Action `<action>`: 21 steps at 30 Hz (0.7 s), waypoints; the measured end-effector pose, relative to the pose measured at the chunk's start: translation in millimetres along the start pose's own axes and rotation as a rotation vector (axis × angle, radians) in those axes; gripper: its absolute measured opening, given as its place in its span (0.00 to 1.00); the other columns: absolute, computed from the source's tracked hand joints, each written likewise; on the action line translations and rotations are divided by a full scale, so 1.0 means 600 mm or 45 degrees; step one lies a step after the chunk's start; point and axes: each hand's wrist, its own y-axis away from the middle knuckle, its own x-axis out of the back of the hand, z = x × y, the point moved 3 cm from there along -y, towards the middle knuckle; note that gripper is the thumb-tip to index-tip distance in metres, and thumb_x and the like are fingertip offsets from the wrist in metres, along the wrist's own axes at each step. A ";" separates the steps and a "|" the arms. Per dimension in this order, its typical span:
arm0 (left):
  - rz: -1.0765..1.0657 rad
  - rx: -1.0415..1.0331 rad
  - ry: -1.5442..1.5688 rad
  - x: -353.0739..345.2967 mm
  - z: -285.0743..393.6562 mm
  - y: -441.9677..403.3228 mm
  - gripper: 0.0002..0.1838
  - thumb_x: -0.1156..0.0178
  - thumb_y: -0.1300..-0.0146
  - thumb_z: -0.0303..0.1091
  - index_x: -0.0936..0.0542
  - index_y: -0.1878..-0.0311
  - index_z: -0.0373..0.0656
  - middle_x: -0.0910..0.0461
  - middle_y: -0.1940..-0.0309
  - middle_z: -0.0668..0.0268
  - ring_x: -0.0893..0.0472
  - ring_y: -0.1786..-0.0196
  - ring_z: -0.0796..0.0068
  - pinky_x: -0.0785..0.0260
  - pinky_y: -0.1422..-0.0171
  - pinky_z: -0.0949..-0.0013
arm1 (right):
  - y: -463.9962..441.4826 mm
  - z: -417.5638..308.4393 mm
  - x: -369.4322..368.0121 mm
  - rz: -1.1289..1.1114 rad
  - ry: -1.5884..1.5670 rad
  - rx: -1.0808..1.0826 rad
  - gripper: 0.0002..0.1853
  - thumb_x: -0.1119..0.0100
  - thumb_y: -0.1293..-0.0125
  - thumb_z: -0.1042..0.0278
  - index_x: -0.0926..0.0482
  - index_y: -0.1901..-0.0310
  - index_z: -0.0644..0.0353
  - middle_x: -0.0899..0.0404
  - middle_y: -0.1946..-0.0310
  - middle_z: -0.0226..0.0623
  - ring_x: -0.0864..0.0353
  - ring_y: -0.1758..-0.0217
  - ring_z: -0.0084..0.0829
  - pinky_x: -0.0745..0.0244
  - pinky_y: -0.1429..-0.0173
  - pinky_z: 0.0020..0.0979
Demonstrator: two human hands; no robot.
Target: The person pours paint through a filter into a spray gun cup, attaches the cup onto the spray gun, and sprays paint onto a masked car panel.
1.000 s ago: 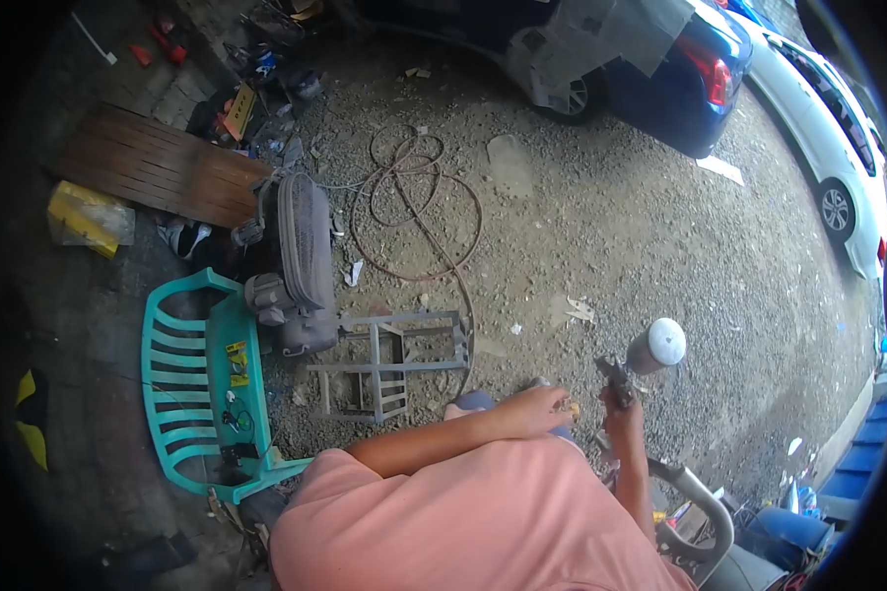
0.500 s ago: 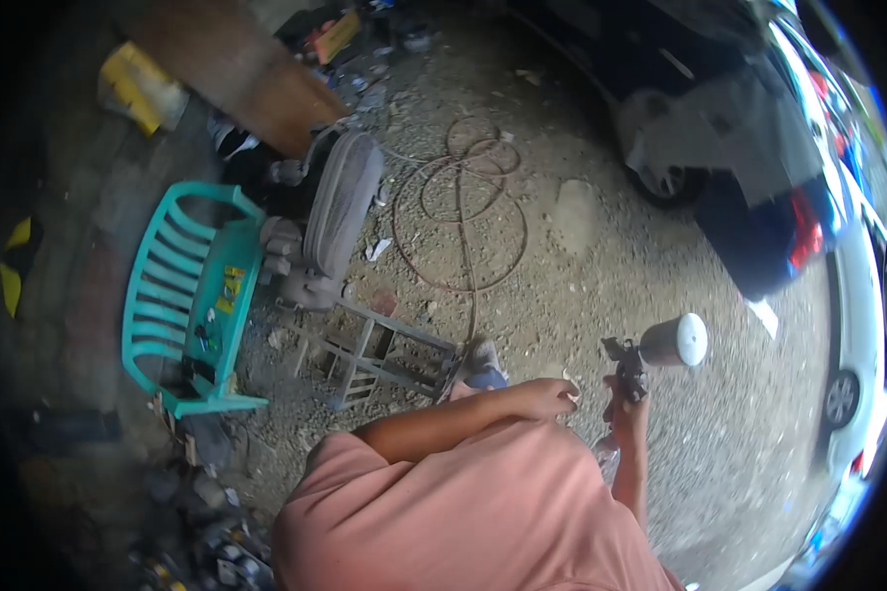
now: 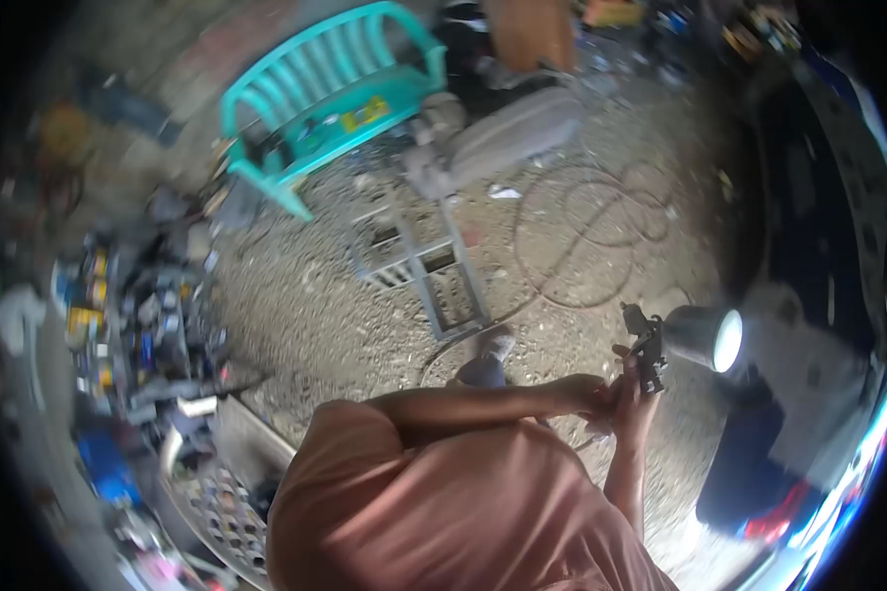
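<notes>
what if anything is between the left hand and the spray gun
The right hand, wrapped around the grip of the spray gun, stands between the gun and the left hand. Whether the two hands touch is too blurred to tell; nothing else can be made out in the way.

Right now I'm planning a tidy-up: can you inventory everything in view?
Spray gun: 1, dark grey, right of centre
Cup: 1, grey, on spray gun
Bench: 1, teal, upper left
Packet: 1+, yellow, on bench
Compressor: 1, grey, beside bench
Frame: 1, grey, centre ground
Hose: 1, brownish, looped near frame
Board: 1, brown, top centre
Car: 1, dark blue, right
Sheeting: count unclear, grey, on car
Chair: 1, beige, lower left
Clutter: uncountable, mixed, blurred, left
Shoe: 1, grey, below frame
Shirt: 1, pink, bottom
Right hand: 1, bare, on spray gun
Left hand: 1, bare, beside right hand
</notes>
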 end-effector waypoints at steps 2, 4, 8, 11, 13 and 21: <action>0.133 -0.115 -0.034 0.014 -0.040 0.029 0.11 0.37 0.28 0.35 0.20 0.53 0.36 0.16 0.64 0.65 0.18 0.63 0.77 0.24 0.58 0.71 | 0.006 -0.014 -0.032 -0.144 -0.049 0.008 0.19 0.42 0.20 0.55 0.14 0.43 0.63 0.28 0.77 0.26 0.31 0.79 0.17 0.39 0.74 0.27; 0.268 -0.165 0.109 0.020 -0.108 0.068 0.12 0.40 0.24 0.38 0.18 0.51 0.36 0.17 0.61 0.67 0.20 0.63 0.79 0.26 0.59 0.71 | 0.034 -0.038 -0.064 -0.355 -0.005 -0.032 0.21 0.42 0.20 0.51 0.14 0.43 0.62 0.31 0.81 0.24 0.33 0.80 0.17 0.40 0.75 0.27; 0.564 -0.278 0.162 -0.001 -0.090 0.206 0.14 0.45 0.21 0.38 0.17 0.47 0.38 0.17 0.53 0.66 0.19 0.53 0.78 0.23 0.51 0.70 | 0.082 -0.034 -0.142 -0.675 0.081 -0.057 0.21 0.42 0.20 0.49 0.12 0.46 0.59 0.31 0.80 0.24 0.35 0.80 0.17 0.42 0.76 0.28; 0.599 -0.209 -0.219 0.003 -0.073 0.299 0.14 0.46 0.20 0.36 0.18 0.41 0.40 0.17 0.47 0.64 0.18 0.47 0.76 0.21 0.43 0.65 | 0.120 -0.031 -0.227 -0.864 0.077 0.080 0.16 0.44 0.19 0.59 0.14 0.47 0.63 0.30 0.86 0.26 0.33 0.88 0.19 0.42 0.82 0.27; 0.734 -0.306 0.128 0.012 -0.108 0.341 0.14 0.44 0.22 0.33 0.18 0.41 0.37 0.17 0.43 0.62 0.17 0.45 0.73 0.21 0.37 0.62 | 0.149 -0.050 -0.283 -1.000 0.132 0.080 0.13 0.43 0.21 0.61 0.14 0.52 0.62 0.29 0.85 0.26 0.31 0.87 0.20 0.40 0.82 0.28; 1.010 -0.258 0.104 0.100 -0.188 0.624 0.23 0.37 0.27 0.28 0.25 0.31 0.36 0.21 0.35 0.55 0.21 0.31 0.61 0.24 0.30 0.60 | 0.295 -0.089 -0.544 -1.316 0.206 -0.194 0.14 0.34 0.25 0.59 0.24 0.55 0.61 0.25 0.81 0.28 0.24 0.81 0.22 0.32 0.78 0.29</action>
